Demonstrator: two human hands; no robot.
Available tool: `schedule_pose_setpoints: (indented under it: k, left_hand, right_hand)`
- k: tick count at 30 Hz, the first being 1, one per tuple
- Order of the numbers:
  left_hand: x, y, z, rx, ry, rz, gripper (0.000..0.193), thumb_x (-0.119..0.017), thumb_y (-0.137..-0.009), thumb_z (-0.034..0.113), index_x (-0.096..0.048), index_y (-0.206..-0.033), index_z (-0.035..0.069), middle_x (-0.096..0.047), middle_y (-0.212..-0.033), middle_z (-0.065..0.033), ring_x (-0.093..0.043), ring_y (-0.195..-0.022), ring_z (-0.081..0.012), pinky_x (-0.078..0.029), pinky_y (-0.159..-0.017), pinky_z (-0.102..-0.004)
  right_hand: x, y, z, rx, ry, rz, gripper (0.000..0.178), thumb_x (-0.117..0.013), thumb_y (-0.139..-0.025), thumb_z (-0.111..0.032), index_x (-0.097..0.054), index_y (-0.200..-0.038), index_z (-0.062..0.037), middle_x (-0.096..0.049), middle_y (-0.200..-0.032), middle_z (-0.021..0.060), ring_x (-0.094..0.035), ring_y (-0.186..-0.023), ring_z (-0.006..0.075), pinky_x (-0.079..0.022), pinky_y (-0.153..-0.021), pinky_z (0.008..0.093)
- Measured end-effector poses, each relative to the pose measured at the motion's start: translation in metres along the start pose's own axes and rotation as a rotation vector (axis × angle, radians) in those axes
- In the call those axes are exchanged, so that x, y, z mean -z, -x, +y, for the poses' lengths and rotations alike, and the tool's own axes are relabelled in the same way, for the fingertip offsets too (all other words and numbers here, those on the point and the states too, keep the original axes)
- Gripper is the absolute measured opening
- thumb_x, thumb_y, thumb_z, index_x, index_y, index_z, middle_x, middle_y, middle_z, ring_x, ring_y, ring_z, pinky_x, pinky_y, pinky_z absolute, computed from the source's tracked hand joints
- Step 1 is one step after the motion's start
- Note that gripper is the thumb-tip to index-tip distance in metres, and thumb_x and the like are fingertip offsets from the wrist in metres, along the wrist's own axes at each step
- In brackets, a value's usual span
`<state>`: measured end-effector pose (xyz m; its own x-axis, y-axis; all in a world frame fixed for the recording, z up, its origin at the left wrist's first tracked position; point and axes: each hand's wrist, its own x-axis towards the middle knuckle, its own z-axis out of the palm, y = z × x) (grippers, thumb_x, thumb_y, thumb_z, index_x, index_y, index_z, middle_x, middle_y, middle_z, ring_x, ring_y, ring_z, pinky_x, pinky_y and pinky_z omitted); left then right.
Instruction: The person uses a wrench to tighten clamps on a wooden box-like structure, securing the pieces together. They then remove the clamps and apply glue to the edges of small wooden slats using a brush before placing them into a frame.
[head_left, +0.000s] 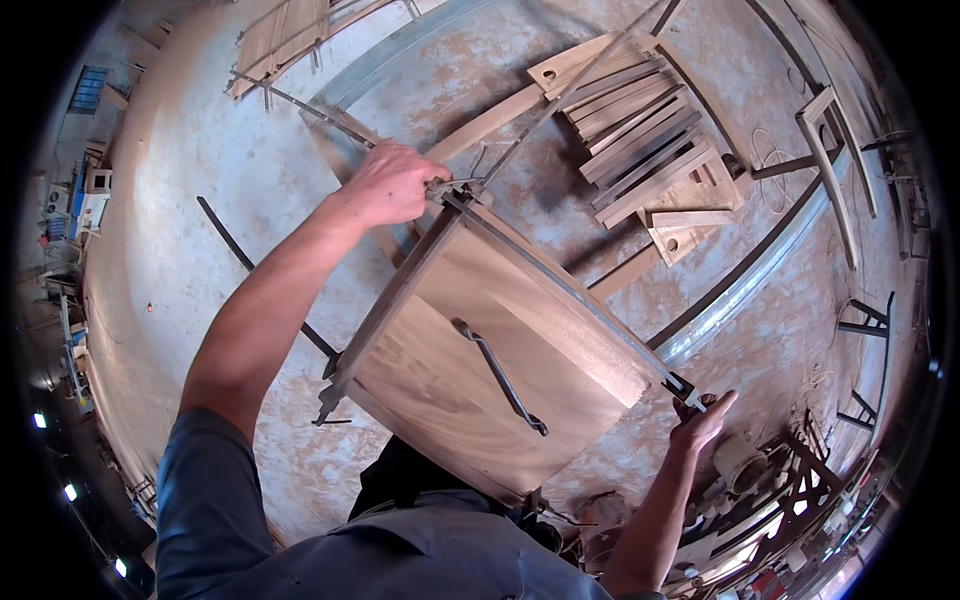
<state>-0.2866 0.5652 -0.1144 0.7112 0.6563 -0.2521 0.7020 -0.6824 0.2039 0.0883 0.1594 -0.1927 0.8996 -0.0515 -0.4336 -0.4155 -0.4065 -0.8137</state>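
A wooden panel (500, 350) with framed edges lies in front of my body, gripped by bar clamps along its sides. My left hand (388, 185) is closed on a clamp's end fitting at the panel's far corner. At the right corner, my right hand (702, 425) grips the end of the bar clamp (575, 283) that runs along the far right edge; one finger points outward. On the panel lies a dark bent metal wrench (502, 378), touched by neither hand. Another clamp jaw (330, 395) sticks out at the left corner.
Beyond the panel, several wooden slats (640, 130) are stacked on the floor beside boards with round holes (675, 240). A long metal bar (265, 270) extends to the left. Wooden frames (835, 170) stand at the far right, and a bucket (740, 462) with scrap wood sits near right.
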Motion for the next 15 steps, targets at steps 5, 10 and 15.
schedule_pose_setpoints:
  k: [5,10,15]
  left_hand:
    - [0.005,0.002,0.008,0.036,0.059,0.030,0.039,-0.055,-0.062,-0.001,-0.074,-0.094,0.011,-0.067,-0.082,-0.0194,-0.063,-0.085,-0.0367,-0.046,-0.082,-0.0435]
    - [-0.011,-0.001,-0.007,-0.043,0.075,0.073,0.031,-0.057,-0.065,0.001,-0.073,-0.089,0.010,-0.067,-0.076,-0.0148,-0.063,-0.079,-0.0328,-0.045,-0.076,-0.0419]
    - [-0.017,0.001,-0.010,-0.071,0.107,0.101,0.027,-0.057,-0.065,0.000,-0.073,-0.085,0.011,-0.066,-0.072,-0.0103,-0.063,-0.079,-0.0279,-0.042,-0.075,-0.0388]
  right_hand:
    - [0.013,0.005,0.043,0.383,-0.021,-0.097,0.043,-0.042,-0.099,-0.037,-0.047,-0.117,0.0016,-0.048,-0.111,0.0136,-0.053,-0.098,0.0214,-0.053,-0.066,0.0323]
    - [0.025,-0.018,0.051,0.311,0.158,-0.092,0.041,-0.040,-0.099,-0.035,-0.039,-0.116,0.0014,-0.048,-0.099,0.0147,-0.060,-0.066,0.0228,-0.052,-0.055,0.0295]
    - [0.012,0.017,0.008,0.164,0.222,-0.159,0.040,-0.039,-0.099,-0.040,-0.039,-0.107,-0.0006,-0.046,-0.070,0.0090,-0.049,-0.043,0.0177,-0.050,-0.044,0.0331]
